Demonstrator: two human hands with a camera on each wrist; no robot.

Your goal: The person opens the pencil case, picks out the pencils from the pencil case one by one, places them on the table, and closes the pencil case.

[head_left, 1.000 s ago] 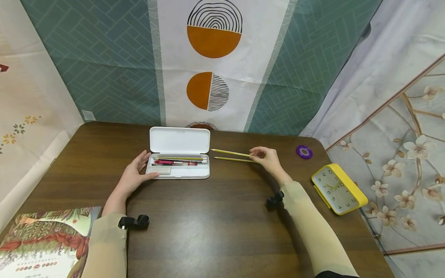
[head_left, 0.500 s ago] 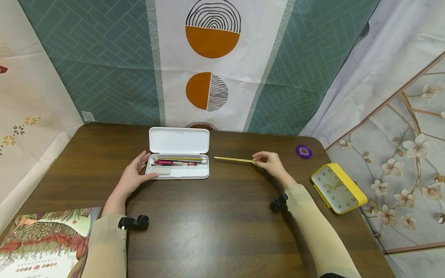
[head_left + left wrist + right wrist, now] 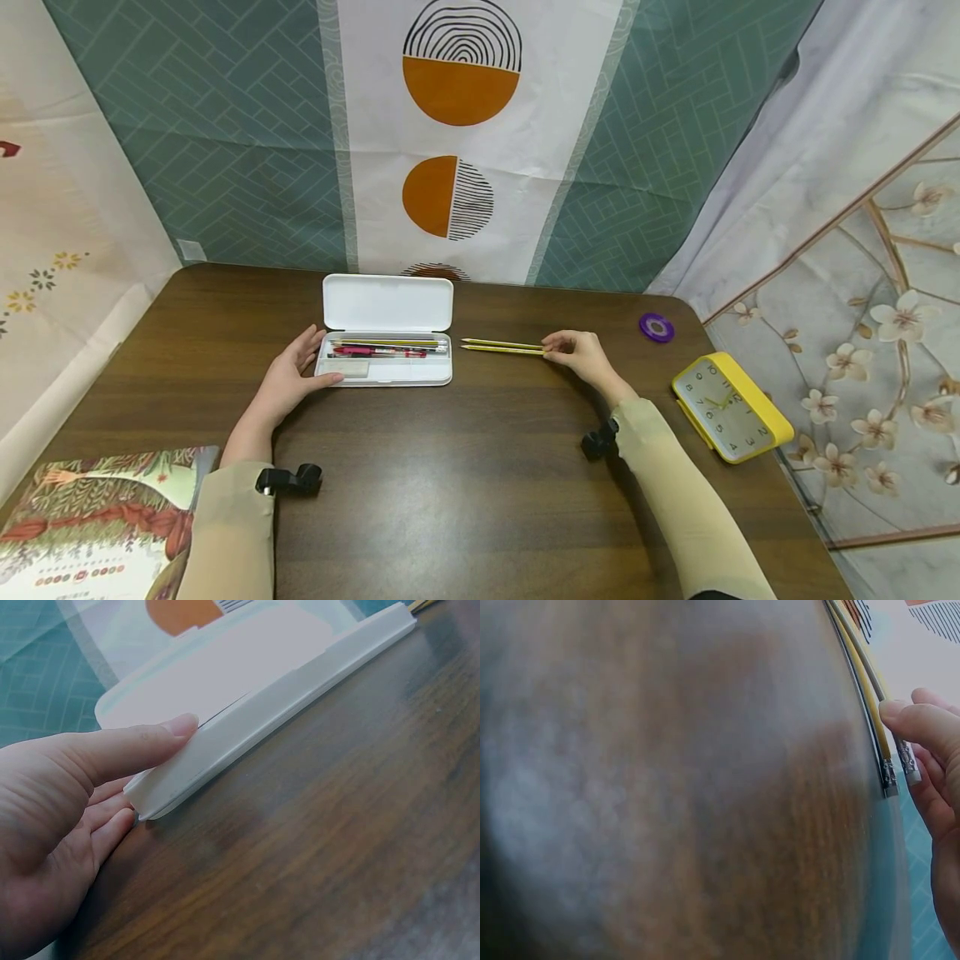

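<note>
A white pencil case point(image 3: 387, 303) lies with its lid raised at the far side of the table. Inside are several pencils, a red pen point(image 3: 360, 351) and a white eraser point(image 3: 352, 367). My left hand point(image 3: 283, 383) holds the case at its left end, thumb point(image 3: 161, 742) over the front rim and fingers against the side. Right of the case, two yellow-striped pencils lie nearly parallel, points toward it. The thumb and fingers of my right hand point(image 3: 587, 357) pinch the farther pencil point(image 3: 906, 757) near its eraser end. The nearer pencil point(image 3: 874, 712) runs close alongside.
A purple ring-shaped object point(image 3: 656, 327) lies at the back right, with a yellow alarm clock point(image 3: 723, 408) in front of it. An illustrated book point(image 3: 105, 517) occupies the front left. A patterned cloth point(image 3: 450, 208) hangs behind the table's far edge.
My right hand has shifted slightly right and toward me, bringing the held pencil down from an angle to beside the other one. My left hand stays on the pencil case.
</note>
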